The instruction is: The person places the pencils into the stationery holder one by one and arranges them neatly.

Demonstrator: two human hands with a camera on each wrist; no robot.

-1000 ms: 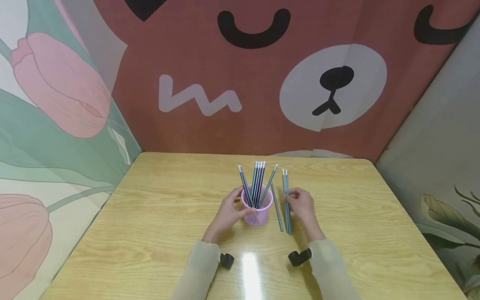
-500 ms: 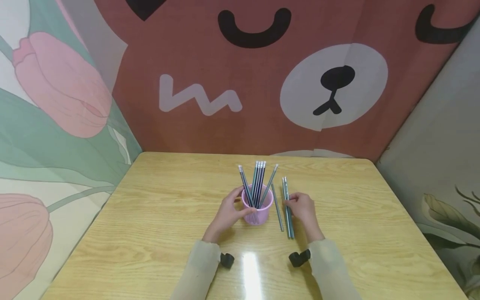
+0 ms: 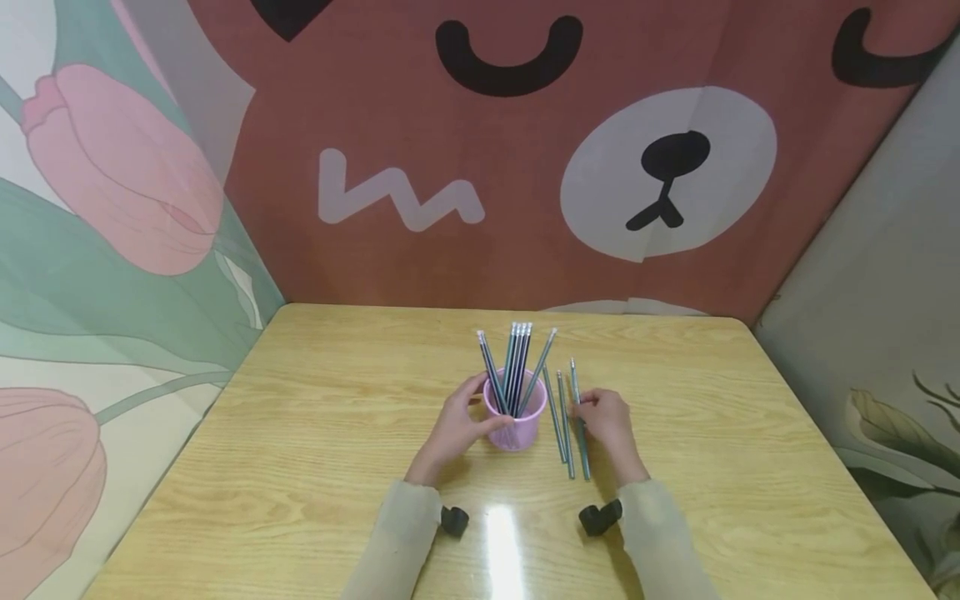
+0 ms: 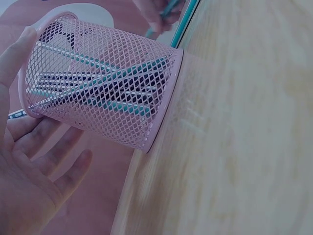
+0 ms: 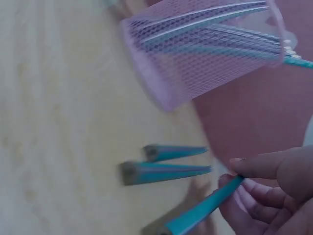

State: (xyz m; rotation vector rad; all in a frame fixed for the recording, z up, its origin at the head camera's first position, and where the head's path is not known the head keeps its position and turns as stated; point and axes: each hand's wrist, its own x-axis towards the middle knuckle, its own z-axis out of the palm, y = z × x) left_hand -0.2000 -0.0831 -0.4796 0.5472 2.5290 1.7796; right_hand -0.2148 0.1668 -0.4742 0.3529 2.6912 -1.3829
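Observation:
A pink mesh pencil cup (image 3: 527, 433) stands upright on the table with several striped pencils (image 3: 517, 367) in it, eraser ends up. My left hand (image 3: 452, 427) holds the cup from its left side; in the left wrist view the thumb (image 4: 18, 54) is at the rim and the other fingers spread behind the wall. To the right, my right hand (image 3: 607, 415) pinches one teal pencil (image 5: 205, 209) between thumb and fingers, its lower end pointing toward me. Two more pencils, a nearer one (image 3: 566, 437) and one closer to the cup (image 3: 553, 417), lie side by side between cup and right hand.
The wood-grain table (image 3: 337, 433) reaches back to a wall covering (image 3: 420, 267) with a cartoon face. Printed fabric hangs on both sides. Black wrist devices sit at both sleeves, one at the left (image 3: 453, 522) and another at the right (image 3: 600, 517).
The right hand drew two pencils slightly toward me, then one of them parted from its grip and now lies to the left, beside the loose pencil. The left hand and cup have not moved.

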